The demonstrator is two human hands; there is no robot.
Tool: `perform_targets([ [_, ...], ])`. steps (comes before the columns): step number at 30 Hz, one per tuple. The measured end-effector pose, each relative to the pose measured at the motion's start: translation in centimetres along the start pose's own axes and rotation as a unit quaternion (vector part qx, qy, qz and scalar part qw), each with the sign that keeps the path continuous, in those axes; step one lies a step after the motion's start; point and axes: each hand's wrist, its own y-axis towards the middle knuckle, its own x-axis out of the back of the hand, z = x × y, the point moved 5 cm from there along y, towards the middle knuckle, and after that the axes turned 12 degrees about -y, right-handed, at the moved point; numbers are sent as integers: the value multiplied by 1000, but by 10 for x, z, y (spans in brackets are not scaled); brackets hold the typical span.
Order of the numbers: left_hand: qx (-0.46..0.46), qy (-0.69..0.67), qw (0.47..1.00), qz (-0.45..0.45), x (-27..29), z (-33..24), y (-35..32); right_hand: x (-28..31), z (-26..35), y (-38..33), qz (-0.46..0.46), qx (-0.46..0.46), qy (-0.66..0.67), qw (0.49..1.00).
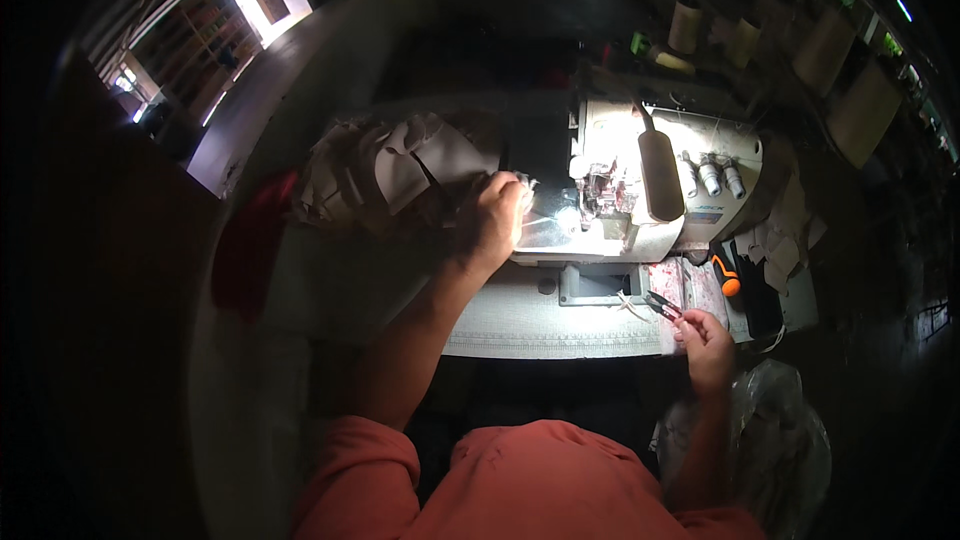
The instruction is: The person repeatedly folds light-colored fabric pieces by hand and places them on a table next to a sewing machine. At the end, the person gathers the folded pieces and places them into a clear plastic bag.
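My left hand [490, 220] is closed in a pinch over the machine bed, left of the needle area. A small pale scrap [529, 185] shows at its fingertips, too bright and small to make out. In front of it stands a lit white overlock sewing machine [655, 235]. My right hand [708, 348] holds a pair of dark thread snips [662, 307] over the table's front edge, blades pointing left and away. Just left of the blades lie some pale thread ends [629, 306]. To the left of my left hand is a pile of pale cut fabric pieces [400, 165].
Red cloth [250, 250] hangs at the table's left. An orange-handled tool [730, 285] and a black flat object [762, 300] lie right of the snips. Thread cones [685, 27] stand behind the machine. A clear plastic bag [780, 430] sits at lower right.
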Motion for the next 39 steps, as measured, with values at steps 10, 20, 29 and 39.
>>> perform_targets([
  [10,236,-84,955,-156,138,84,64,37,39,-59,9,63,-85,994],
  [20,296,-261,890,-227,131,-12,-128,67,22,-73,-11,5,-69,998],
  [29,294,-357,860,217,10,-96,-217,98,-11,-55,-5,6,-172,985],
  [39,226,-309,784,488,-112,-160,-133,296,-102,-183,-236,-201,-459,833],
])
